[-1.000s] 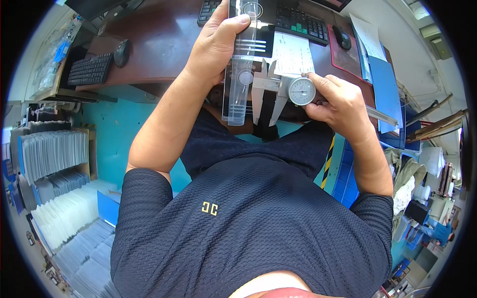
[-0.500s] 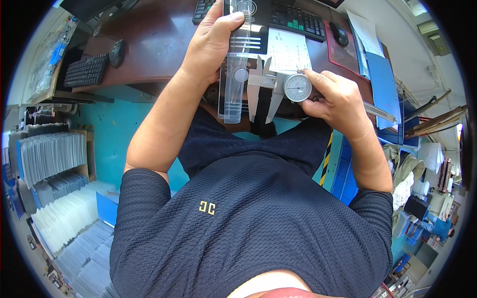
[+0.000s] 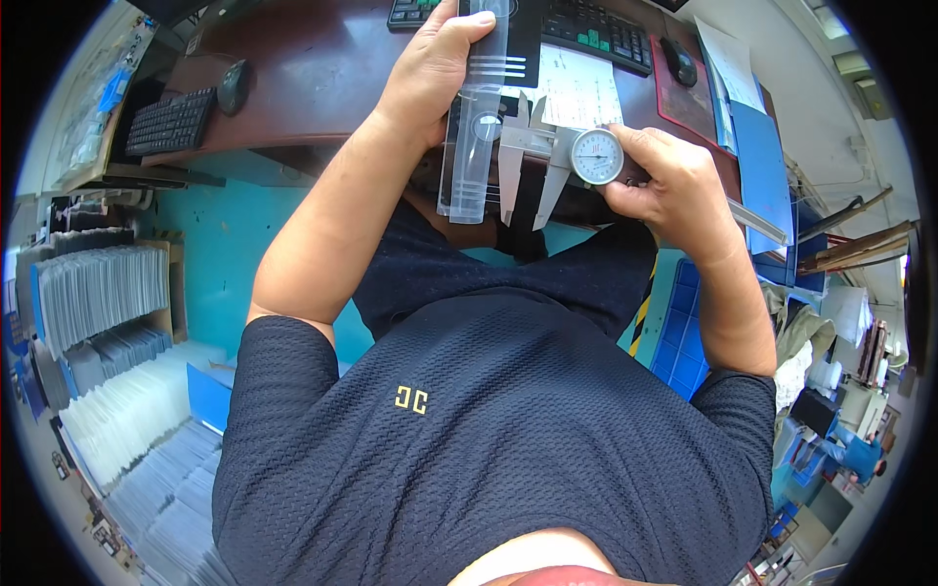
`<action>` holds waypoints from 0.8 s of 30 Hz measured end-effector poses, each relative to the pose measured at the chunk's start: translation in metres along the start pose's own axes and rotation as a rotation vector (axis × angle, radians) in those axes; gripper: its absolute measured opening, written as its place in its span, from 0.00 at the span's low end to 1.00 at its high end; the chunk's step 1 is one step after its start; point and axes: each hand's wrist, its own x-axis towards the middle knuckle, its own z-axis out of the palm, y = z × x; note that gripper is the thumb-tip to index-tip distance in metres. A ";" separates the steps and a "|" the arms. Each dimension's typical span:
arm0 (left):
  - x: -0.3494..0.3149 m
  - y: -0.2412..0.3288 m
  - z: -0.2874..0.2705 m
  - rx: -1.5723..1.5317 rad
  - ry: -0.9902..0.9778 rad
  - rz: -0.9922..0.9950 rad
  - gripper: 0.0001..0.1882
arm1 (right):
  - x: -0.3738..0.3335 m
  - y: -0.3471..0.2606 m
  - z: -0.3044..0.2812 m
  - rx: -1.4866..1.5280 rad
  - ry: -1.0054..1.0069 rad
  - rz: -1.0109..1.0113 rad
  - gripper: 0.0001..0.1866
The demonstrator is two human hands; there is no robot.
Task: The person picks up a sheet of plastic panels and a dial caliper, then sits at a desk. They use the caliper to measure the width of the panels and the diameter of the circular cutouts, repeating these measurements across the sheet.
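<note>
My left hand is closed around a long clear plastic piece, its thumb pressed on the upper part. That piece hangs down past the desk edge, and a black panel shows beside and through it. In my right hand is a dial caliper with a round white dial, gripped by thumb and fingers at the dial's right side. The caliper's long jaws are apart and point down toward me. They lie just right of the plastic; whether they touch it I cannot tell.
A written sheet lies on the dark desk behind the caliper. Keyboards, including one at left, a mouse on a red mat and a blue folder surround it. Stacked sheets stand at lower left.
Both hands sit slightly farther right in the picture, with the plastic piece and caliper. The plastic's lower end is a little higher. Both grips stay as they were.
</note>
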 end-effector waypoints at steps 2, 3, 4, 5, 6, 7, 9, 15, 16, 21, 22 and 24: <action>0.000 0.001 0.003 -0.013 0.001 -0.020 0.28 | 0.000 0.001 0.002 0.015 -0.011 0.020 0.21; -0.001 0.001 0.004 -0.024 0.000 -0.037 0.27 | 0.001 0.002 0.002 0.020 -0.010 0.021 0.21; -0.001 0.000 0.002 -0.025 0.003 -0.037 0.27 | 0.001 0.002 0.003 0.025 -0.008 0.020 0.21; -0.001 0.000 0.001 -0.024 0.007 -0.050 0.27 | 0.002 0.002 0.004 0.026 -0.011 0.019 0.21; -0.001 -0.001 -0.001 -0.023 0.010 -0.063 0.26 | 0.002 0.002 0.004 0.027 -0.024 0.031 0.21; 0.000 -0.003 -0.003 -0.024 0.011 -0.062 0.26 | 0.002 0.002 0.004 0.026 -0.037 0.043 0.22; 0.001 -0.005 -0.008 -0.049 -0.013 -0.060 0.25 | 0.003 0.002 0.005 0.033 -0.035 0.040 0.22; 0.002 -0.005 -0.007 -0.010 0.028 -0.051 0.25 | 0.003 0.005 0.008 0.041 -0.017 0.029 0.21; 0.002 -0.005 -0.007 -0.009 0.029 -0.050 0.25 | 0.003 0.005 0.008 0.035 -0.011 0.019 0.21; 0.003 -0.005 -0.007 -0.017 0.037 -0.063 0.25 | 0.004 0.005 0.008 0.055 -0.012 0.023 0.21; 0.003 -0.005 -0.007 -0.017 0.036 -0.062 0.25 | 0.004 0.005 0.007 0.054 -0.013 0.023 0.21; 0.004 -0.005 -0.006 -0.017 0.001 -0.040 0.26 | 0.004 0.004 0.006 0.045 -0.013 0.022 0.20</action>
